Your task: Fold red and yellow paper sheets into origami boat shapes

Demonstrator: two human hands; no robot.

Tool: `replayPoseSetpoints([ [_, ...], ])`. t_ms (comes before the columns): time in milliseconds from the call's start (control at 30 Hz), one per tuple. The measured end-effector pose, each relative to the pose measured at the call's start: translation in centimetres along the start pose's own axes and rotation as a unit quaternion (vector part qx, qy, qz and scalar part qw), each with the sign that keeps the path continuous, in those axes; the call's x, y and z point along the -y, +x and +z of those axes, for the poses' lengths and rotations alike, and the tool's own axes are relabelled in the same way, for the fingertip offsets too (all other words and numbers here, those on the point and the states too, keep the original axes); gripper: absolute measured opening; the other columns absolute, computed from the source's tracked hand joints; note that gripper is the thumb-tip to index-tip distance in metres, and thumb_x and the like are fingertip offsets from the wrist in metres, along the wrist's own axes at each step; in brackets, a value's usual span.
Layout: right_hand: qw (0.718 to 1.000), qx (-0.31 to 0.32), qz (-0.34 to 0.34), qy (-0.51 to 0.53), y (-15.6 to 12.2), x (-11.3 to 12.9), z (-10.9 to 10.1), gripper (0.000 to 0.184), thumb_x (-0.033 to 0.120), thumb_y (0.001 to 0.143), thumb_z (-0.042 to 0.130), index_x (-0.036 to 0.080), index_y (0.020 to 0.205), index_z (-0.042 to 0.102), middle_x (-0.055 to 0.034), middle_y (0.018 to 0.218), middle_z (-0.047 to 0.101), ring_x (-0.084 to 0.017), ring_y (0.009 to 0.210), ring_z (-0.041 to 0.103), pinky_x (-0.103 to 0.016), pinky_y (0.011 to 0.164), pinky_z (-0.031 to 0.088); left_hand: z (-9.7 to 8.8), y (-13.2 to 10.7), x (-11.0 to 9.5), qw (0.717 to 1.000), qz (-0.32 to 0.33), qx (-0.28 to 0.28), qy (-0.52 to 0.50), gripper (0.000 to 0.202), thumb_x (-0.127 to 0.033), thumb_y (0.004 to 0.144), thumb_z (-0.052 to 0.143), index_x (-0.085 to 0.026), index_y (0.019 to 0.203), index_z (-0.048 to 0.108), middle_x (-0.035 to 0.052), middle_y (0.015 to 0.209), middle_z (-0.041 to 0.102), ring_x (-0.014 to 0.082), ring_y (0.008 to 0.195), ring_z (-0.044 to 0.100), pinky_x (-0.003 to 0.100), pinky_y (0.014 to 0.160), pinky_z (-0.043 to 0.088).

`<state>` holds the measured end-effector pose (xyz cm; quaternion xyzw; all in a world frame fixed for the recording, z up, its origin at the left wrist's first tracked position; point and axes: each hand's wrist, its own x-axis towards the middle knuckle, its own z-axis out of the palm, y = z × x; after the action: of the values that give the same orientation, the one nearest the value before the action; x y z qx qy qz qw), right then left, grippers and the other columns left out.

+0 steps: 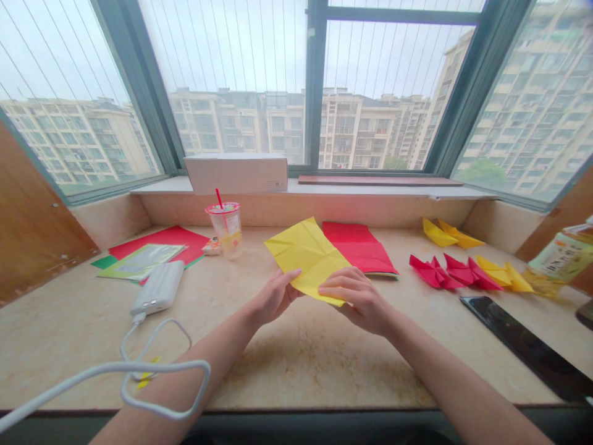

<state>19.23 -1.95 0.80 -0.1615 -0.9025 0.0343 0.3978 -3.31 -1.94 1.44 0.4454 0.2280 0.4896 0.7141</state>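
A creased sheet of yellow origami paper [308, 253] is held tilted above the counter between both my hands. My left hand [277, 295] pinches its lower left edge, thumb on top and the fingers beneath. My right hand [359, 296] grips the lower right edge, with its fingers lying over the front of the paper and the thumb hidden. Fold lines cross the sheet. Just behind it lies a stack of red paper [359, 247], partly covered by the yellow sheet.
Folded pink paper shapes [433, 272] and yellow paper boats [438, 233] stand on the right, near a black phone [519, 340] and a bottle [563, 253]. On the left are a power bank [158, 287] with a white cable [92, 371], a plastic cup [225, 228] and red paper [160, 241].
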Motion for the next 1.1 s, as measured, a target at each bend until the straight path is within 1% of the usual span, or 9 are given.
replayPoseSetpoints([
  [200, 0.991, -0.081, 0.1, 0.021, 0.2, 0.0, 0.4, 0.011, 0.021, 0.094, 0.055, 0.021, 0.093, 0.066, -0.0043, 0.085, 0.07, -0.019, 0.079, 0.062, -0.032, 0.073, 0.048, -0.2, -0.1, 0.3, 0.998, -0.001, 0.055, 0.03, 0.048, -0.025, 0.092, 0.057, -0.02, 0.139, 0.051, 0.0133, 0.13, 0.064, 0.0311, 0.125, 0.056, 0.05, 0.107, 0.041],
  [300, 0.974, -0.105, 0.2, 0.018, 0.2, 0.2, 0.8, 0.02, 0.029, 0.093, 0.059, 0.02, 0.075, 0.061, -0.0014, 0.07, 0.064, -0.016, 0.065, 0.057, -0.028, 0.06, 0.044, -0.6, -0.2, 0.3, 0.993, -0.005, 0.103, 0.066, 0.047, -0.026, 0.09, 0.061, -0.021, 0.137, 0.053, 0.0135, 0.134, 0.061, 0.0316, 0.129, 0.052, 0.05, 0.108, 0.04],
  [433, 0.933, -0.123, 0.31, 0.133, 0.2, 0.3, 1.3, 0.017, 0.036, 0.089, 0.063, 0.021, 0.098, 0.063, -0.001, 0.078, 0.066, -0.017, 0.069, 0.062, -0.027, 0.062, 0.048, -0.8, -0.4, 0.4, 0.981, -0.014, 0.132, 0.141, 0.045, -0.025, 0.088, 0.066, -0.022, 0.132, 0.057, 0.0131, 0.135, 0.06, 0.0318, 0.129, 0.052, 0.047, 0.103, 0.044],
  [533, 0.901, -0.118, 0.332, 0.253, 0.3, 0.2, 1.7, 0.048, 0.037, 0.087, 0.065, 0.023, 0.13, 0.048, -0.002, 0.086, 0.069, -0.018, 0.075, 0.066, -0.029, 0.065, 0.053, -0.6, -0.2, 0.6, 0.979, 0.004, 0.11, 0.17, 0.041, -0.032, 0.091, 0.062, -0.022, 0.131, 0.057, 0.0132, 0.133, 0.061, 0.0311, 0.125, 0.055, 0.045, 0.098, 0.048],
  [600, 0.898, -0.121, 0.324, 0.272, 0.2, 0.1, 1.7, 0.057, 0.038, 0.087, 0.067, 0.023, 0.136, 0.043, -0.0019, 0.087, 0.068, -0.017, 0.073, 0.066, -0.029, 0.065, 0.054, -0.6, 0.1, 0.6, 0.98, 0.024, 0.081, 0.182, 0.043, -0.036, 0.091, 0.062, -0.021, 0.13, 0.057, 0.0137, 0.131, 0.063, 0.031, 0.119, 0.059, 0.043, 0.093, 0.051],
  [800, 0.893, -0.262, 0.288, 0.225, 0.3, -0.2, 0.4, 0.04, 0.04, 0.091, 0.061, 0.023, 0.126, 0.052, -0.0003, 0.081, 0.067, -0.014, 0.063, 0.061, -0.03, 0.064, 0.052, -1.2, 1.1, -0.3, 0.983, 0.071, -0.049, 0.16, 0.052, -0.041, 0.081, 0.073, -0.018, 0.123, 0.052, 0.0137, 0.117, 0.07, 0.0276, 0.1, 0.069, 0.035, 0.081, 0.054],
  [967, 0.826, -0.423, 0.34, 0.151, 0.5, -1.8, -1.6, 0.034, 0.044, 0.088, 0.063, 0.02, 0.112, 0.062, -0.0056, 0.09, 0.07, -0.018, 0.08, 0.065, -0.029, 0.068, 0.051, -1.9, 1.3, -0.9, 0.984, 0.038, -0.073, 0.158, 0.065, -0.041, 0.077, 0.076, -0.019, 0.13, 0.045, 0.0101, 0.097, 0.075, 0.0228, 0.079, 0.073, 0.031, 0.071, 0.054],
  [1033, 0.808, -0.392, 0.399, 0.183, 0.2, -2.6, -2.1, 0.04, 0.052, 0.088, 0.06, 0.019, 0.109, 0.065, -0.0081, 0.096, 0.071, -0.018, 0.08, 0.066, -0.028, 0.065, 0.051, -1.9, 1.2, -0.9, 0.983, 0.021, -0.071, 0.168, 0.074, -0.042, 0.076, 0.077, -0.021, 0.136, 0.039, 0.0084, 0.092, 0.076, 0.0214, 0.072, 0.072, 0.03, 0.066, 0.055],
  [1100, 0.785, -0.298, 0.469, 0.274, 0.0, -2.9, -2.3, 0.052, 0.062, 0.09, 0.05, 0.016, 0.104, 0.069, -0.0109, 0.094, 0.073, -0.019, 0.075, 0.068, -0.028, 0.061, 0.052, -1.8, 1.1, -0.7, 0.981, 0.006, -0.059, 0.185, 0.08, -0.042, 0.076, 0.077, -0.022, 0.141, 0.035, 0.0071, 0.088, 0.075, 0.0206, 0.068, 0.071, 0.028, 0.062, 0.054],
])
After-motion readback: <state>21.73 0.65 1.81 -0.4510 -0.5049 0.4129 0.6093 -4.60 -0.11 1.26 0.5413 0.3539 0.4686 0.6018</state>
